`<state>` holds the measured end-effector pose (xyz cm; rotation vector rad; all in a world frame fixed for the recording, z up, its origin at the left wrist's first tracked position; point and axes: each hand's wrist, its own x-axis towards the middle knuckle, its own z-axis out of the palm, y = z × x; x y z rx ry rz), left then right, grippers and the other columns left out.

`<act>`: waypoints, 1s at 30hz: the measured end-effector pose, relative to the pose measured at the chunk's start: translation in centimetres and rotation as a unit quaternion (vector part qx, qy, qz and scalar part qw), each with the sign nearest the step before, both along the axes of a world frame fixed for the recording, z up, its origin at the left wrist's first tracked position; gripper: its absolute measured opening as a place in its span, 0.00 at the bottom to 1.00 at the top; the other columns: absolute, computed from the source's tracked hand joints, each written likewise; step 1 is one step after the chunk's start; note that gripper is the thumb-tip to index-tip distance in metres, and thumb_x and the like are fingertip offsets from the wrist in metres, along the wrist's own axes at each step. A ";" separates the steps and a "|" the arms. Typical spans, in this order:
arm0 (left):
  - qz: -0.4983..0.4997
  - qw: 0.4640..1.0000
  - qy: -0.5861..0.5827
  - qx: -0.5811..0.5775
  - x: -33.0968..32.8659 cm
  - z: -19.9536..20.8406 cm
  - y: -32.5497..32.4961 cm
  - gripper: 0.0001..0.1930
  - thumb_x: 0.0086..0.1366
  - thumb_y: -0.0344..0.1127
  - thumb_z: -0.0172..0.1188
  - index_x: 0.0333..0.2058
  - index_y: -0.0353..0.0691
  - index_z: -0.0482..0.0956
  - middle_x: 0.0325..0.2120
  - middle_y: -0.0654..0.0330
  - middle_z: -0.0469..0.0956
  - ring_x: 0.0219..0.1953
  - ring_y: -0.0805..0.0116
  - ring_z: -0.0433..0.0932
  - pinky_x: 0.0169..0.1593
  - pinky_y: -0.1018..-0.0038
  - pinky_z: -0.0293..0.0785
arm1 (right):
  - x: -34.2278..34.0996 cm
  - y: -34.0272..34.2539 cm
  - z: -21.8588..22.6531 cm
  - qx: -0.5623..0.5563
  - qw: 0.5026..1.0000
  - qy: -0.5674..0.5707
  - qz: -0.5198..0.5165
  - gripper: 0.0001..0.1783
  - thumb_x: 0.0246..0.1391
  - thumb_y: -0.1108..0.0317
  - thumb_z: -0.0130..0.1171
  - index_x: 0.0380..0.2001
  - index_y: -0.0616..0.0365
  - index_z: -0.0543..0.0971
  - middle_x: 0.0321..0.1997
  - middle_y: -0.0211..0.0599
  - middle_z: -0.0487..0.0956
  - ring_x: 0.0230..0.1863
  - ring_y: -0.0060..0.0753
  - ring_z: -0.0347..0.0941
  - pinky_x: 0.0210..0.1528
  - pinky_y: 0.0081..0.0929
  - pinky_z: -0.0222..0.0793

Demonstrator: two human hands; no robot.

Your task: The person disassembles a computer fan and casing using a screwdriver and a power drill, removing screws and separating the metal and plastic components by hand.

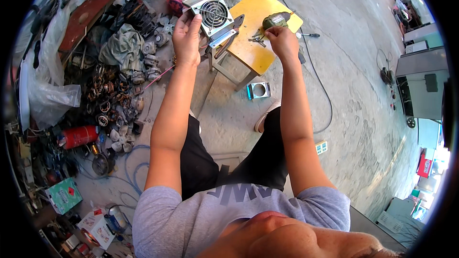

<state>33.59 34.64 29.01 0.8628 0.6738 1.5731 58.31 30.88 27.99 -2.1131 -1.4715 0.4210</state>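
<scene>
My left hand [187, 36] grips a square cooling fan [213, 15] in a metal housing, with a round wire guard facing up. The fan is raised by the left edge of a yellow-topped stool [260, 62]. My right hand [283, 43] is over the stool's right side, fingers curled together; what they hold, if anything, is hidden. Just beyond it is a green cordless drill [277, 20], its handle mostly covered by my hand and wrist. A small pile of screws [257, 39] lies left of the right hand. Dark-handled pliers [228, 42] rest at the stool's left edge.
A square metal frame with a round hole [258, 91] sits on the floor before the stool. A screwdriver [308, 35] and black cable [318, 67] are on the right. Motor parts [112, 91] heap up at left. A power socket [321, 147] lies by my right arm.
</scene>
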 end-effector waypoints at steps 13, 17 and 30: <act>0.072 0.981 0.153 0.099 0.6 0.2 -1.5 0.20 0.65 0.31 0.62 0.53 0.33 0.70 0.47 0.59 0.76 0.46 0.72 0.75 0.52 0.75 0.70 | -3.9 0.2 -0.7 0.113 0.924 0.343 0.130 0.18 0.63 0.59 0.57 0.46 0.62 0.81 0.40 0.35 0.83 0.43 0.24 0.78 0.46 0.22 0.71; 0.223 0.822 0.424 0.308 0.9 1.6 -3.0 0.15 0.62 0.30 0.64 0.47 0.37 0.76 0.45 0.56 0.78 0.46 0.60 0.78 0.49 0.68 0.73 | -6.0 -1.5 2.0 0.056 0.765 0.617 0.179 0.29 0.65 0.45 0.49 0.55 0.59 0.75 0.50 0.36 0.80 0.50 0.29 0.75 0.54 0.31 0.71; 0.225 0.591 0.610 0.478 2.4 0.1 -3.7 0.11 0.59 0.37 0.59 0.40 0.60 0.83 0.45 0.81 0.80 0.50 0.77 0.75 0.66 0.59 0.52 | -5.6 -3.3 1.8 0.067 0.712 0.696 0.062 0.22 0.55 0.62 0.66 0.49 0.57 0.72 0.44 0.32 0.79 0.42 0.25 0.78 0.46 0.27 0.77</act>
